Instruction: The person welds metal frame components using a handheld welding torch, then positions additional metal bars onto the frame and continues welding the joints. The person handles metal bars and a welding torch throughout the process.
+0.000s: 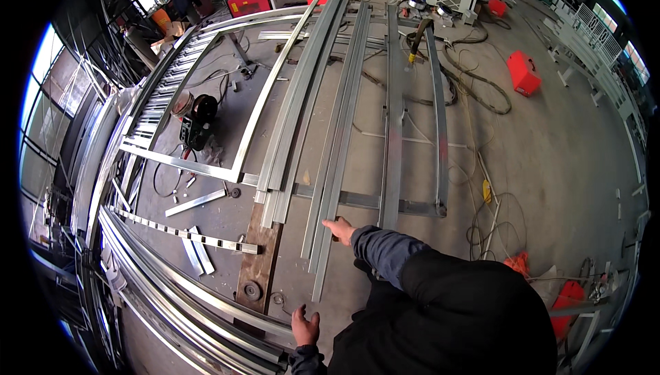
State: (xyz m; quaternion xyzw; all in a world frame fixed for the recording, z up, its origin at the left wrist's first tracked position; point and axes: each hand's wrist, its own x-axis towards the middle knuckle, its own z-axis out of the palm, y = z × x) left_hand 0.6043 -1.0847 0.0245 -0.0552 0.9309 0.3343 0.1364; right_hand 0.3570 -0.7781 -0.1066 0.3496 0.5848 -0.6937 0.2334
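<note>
Near the metal frame (pixel 419 207), the right hand (pixel 339 229) grasped a long steel profile (pixel 323 255) by its edge; the left hand (pixel 305 327) was unclenched and empty.

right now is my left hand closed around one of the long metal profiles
No, the left hand is open, apart from the end of the long metal profiles that the right hand touches.

Daylight From Both Sides

A grey-brown floor (pixel 567 189) stretches across the workshop, softly lit and slightly glossy in places. At left, tall windows (pixel 44 62) shine pale blue-white between dark frames; at upper right, smaller panes (pixel 636 62) glow beyond white railings (pixel 599 35). The surroundings between the windows are dim.
</note>
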